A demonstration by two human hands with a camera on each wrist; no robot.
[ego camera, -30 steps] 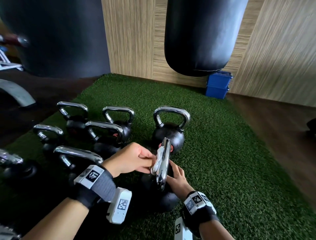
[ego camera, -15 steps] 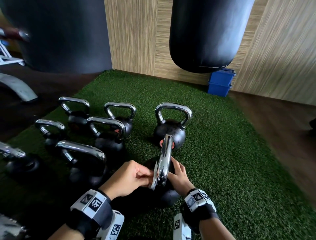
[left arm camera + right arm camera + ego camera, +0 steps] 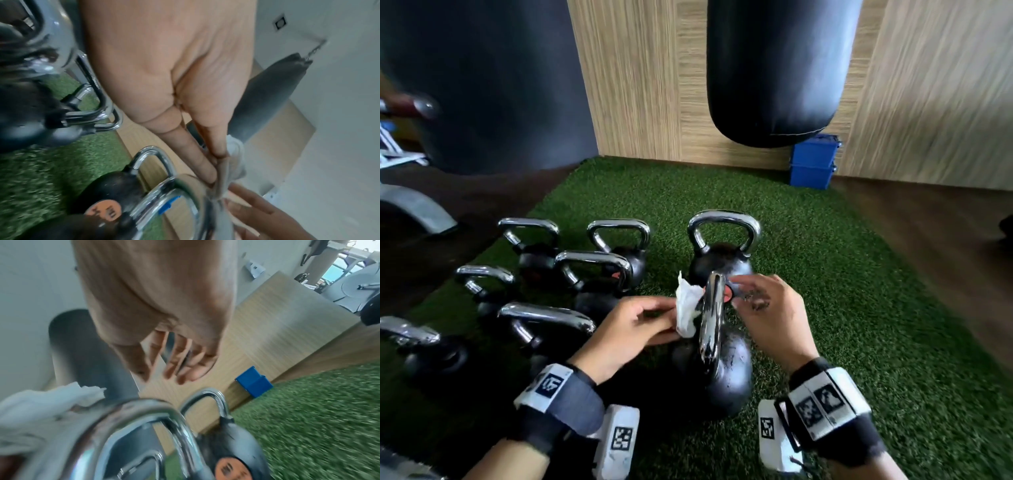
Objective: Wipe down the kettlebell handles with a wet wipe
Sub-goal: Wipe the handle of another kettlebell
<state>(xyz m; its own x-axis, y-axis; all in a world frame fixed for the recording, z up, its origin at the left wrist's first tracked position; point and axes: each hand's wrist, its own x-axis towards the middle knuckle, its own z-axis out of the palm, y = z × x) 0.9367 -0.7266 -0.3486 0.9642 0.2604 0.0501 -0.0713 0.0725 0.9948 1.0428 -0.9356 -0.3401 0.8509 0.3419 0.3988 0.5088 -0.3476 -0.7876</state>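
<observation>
- The floor was a green artificial-turf mat (image 3: 825, 308), coarse and tufted, laid against a dark wood-look floor (image 3: 935, 246) on its right and far left.
- Pale wood-grain wall panels (image 3: 640, 85) with fine horizontal streaks closed the back of the room; a smooth black cylindrical punching bag (image 3: 774, 68) hung in front of them, and a blue plastic box (image 3: 813, 161) stood at the wall's foot.
- Seven kettlebells with matte black round bodies and polished chrome loop handles stood on the turf.
- The nearest kettlebell (image 3: 726, 373) stood between the wrists, its handle (image 3: 712, 318) seen edge-on, mirror-bright.
- The left hand (image 3: 633, 329) pinched a crumpled white wet wipe (image 3: 688, 308) between thumb and fingertips, holding it against the handle's left side.
- The right hand (image 3: 770, 315) hovered just right of the handle with its fingers spread and loosely extended, holding nothing; whether it touched the chrome could not be told.
- Another kettlebell (image 3: 722, 253) with an orange round label stood just behind.
</observation>
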